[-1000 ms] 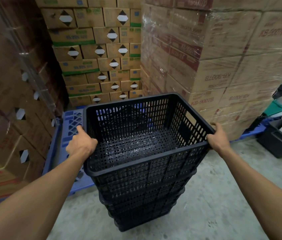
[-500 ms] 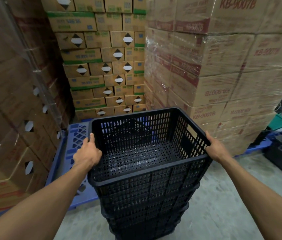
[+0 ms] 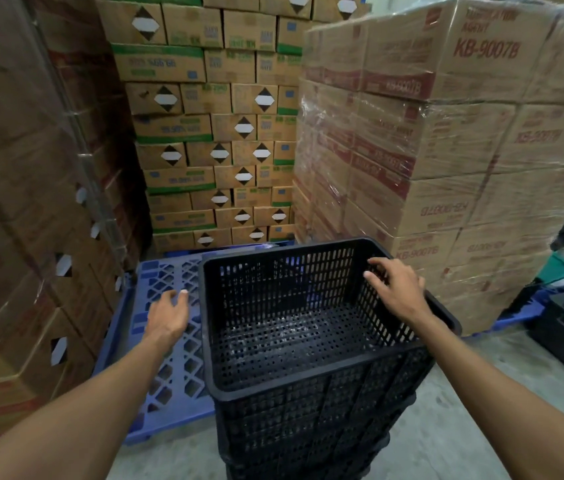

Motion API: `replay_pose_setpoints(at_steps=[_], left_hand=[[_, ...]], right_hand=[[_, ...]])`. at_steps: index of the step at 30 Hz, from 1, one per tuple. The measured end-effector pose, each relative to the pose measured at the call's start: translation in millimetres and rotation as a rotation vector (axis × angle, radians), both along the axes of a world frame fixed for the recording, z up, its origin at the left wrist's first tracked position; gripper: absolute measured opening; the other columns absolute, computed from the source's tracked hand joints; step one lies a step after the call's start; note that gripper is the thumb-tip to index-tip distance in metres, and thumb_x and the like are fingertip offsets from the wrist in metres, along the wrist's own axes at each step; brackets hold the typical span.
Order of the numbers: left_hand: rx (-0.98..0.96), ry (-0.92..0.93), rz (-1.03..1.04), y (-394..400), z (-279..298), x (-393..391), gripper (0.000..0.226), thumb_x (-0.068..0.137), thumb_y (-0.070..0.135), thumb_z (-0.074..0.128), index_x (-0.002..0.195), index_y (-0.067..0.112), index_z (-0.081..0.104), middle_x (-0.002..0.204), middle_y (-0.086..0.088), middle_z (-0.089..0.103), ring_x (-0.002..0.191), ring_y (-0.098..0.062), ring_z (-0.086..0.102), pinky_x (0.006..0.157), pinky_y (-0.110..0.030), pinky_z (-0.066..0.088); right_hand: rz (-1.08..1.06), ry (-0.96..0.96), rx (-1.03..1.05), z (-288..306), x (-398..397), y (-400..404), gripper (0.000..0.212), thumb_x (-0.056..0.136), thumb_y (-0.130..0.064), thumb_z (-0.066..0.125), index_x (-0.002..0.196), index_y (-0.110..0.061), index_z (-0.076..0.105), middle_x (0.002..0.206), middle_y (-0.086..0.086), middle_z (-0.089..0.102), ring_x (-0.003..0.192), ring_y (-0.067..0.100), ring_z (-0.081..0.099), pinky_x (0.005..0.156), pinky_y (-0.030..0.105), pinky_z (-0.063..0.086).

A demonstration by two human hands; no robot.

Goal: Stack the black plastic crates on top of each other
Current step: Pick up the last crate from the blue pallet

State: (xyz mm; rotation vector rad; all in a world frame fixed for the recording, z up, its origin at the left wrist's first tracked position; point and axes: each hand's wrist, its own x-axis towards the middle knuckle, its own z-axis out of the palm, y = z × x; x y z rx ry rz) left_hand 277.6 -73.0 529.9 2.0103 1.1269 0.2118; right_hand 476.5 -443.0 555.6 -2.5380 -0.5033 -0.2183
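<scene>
Now both hands, left hand [image 3: 166, 318] and right hand [image 3: 399, 291], hover with spread, empty fingers beside the top crate [image 3: 311, 344].

— Hands in shot? — Two: left hand [image 3: 168, 317] at nine o'clock, right hand [image 3: 399, 292] at three.
— Crates? — One black stack [image 3: 311, 403]; layers can't be counted. One blue pallet [image 3: 169, 372].

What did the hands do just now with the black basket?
Both let go. The left hand came off the top black plastic crate and hangs open beside it; the right hand opened above the right rim. The crate stays nested on the stack.
</scene>
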Motion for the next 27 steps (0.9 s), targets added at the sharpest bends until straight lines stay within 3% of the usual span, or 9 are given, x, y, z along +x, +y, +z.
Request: replay_pose_setpoints(at_steps=[3, 6, 12, 16, 20, 23, 27], left_hand=[[-0.022, 0.060, -0.073, 43, 1, -5, 0.056, 0.100, 0.047, 0.033, 0.143, 0.011, 0.041, 0.137, -0.019, 0.052, 0.116, -0.040, 0.055, 0.098, -0.049, 0.048], [-0.033, 0.067, -0.123, 90, -2, -7, 0.057, 0.101, 0.047, 0.031, 0.140, 0.008, 0.043, 0.132, -0.019, 0.056, 0.115, -0.038, 0.055, 0.098, -0.045, 0.045], [-0.326, -0.034, -0.138, 203, -19, -19, 0.059, 0.099, 0.044, 0.041, 0.142, 0.004, 0.043, 0.148, -0.016, 0.043, 0.133, -0.038, 0.044, 0.106, -0.050, 0.043], [-0.395, -0.029, -0.156, 260, -28, -31, 0.056, 0.100, 0.046, 0.038, 0.137, 0.006, 0.046, 0.103, -0.009, 0.060, 0.099, -0.032, 0.058, 0.085, -0.039, 0.046], [-0.469, 0.009, -0.180, 297, -40, -27, 0.054, 0.100, 0.044, 0.038, 0.141, 0.009, 0.044, 0.126, -0.014, 0.056, 0.112, -0.035, 0.055, 0.096, -0.045, 0.045], [-0.483, 0.005, -0.178, 320, -47, -9, 0.052, 0.101, 0.041, 0.039, 0.140, 0.007, 0.047, 0.126, -0.014, 0.057, 0.115, -0.034, 0.054, 0.092, -0.042, 0.046], [-0.488, 0.105, -0.174, 348, -61, 18, 0.051, 0.100, 0.044, 0.039, 0.136, 0.009, 0.047, 0.113, -0.008, 0.054, 0.100, -0.029, 0.053, 0.084, -0.042, 0.043]], right_hand=[[0.082, 0.058, 0.013, 9, -11, 69, 0.045, 0.094, -0.058, 0.046, 0.132, -0.034, 0.054, 0.132, 0.000, 0.056, 0.127, 0.027, 0.048, 0.102, 0.050, 0.030], [0.153, 0.089, 0.015, 14, -18, 137, 0.050, 0.094, -0.061, 0.044, 0.135, -0.034, 0.051, 0.135, 0.000, 0.054, 0.130, 0.026, 0.044, 0.102, 0.049, 0.028], [0.244, 0.108, 0.059, 28, -32, 288, 0.054, 0.090, -0.067, 0.040, 0.134, -0.037, 0.049, 0.129, -0.002, 0.054, 0.127, 0.025, 0.044, 0.099, 0.047, 0.027], [0.267, 0.188, 0.146, 30, -39, 382, 0.060, 0.089, -0.069, 0.041, 0.135, -0.031, 0.050, 0.110, -0.007, 0.060, 0.116, 0.022, 0.054, 0.103, 0.054, 0.035], [0.295, 0.286, 0.123, 14, -42, 448, 0.061, 0.093, -0.067, 0.040, 0.138, -0.026, 0.048, 0.098, -0.013, 0.059, 0.108, 0.020, 0.057, 0.104, 0.056, 0.034], [0.261, 0.350, 0.138, 1, -28, 480, 0.061, 0.093, -0.067, 0.039, 0.138, -0.026, 0.046, 0.102, -0.007, 0.062, 0.102, 0.019, 0.056, 0.103, 0.054, 0.032], [0.236, 0.448, 0.159, -23, 6, 516, 0.066, 0.095, -0.063, 0.041, 0.143, -0.019, 0.041, 0.104, 0.004, 0.061, 0.106, 0.027, 0.058, 0.105, 0.057, 0.038]])
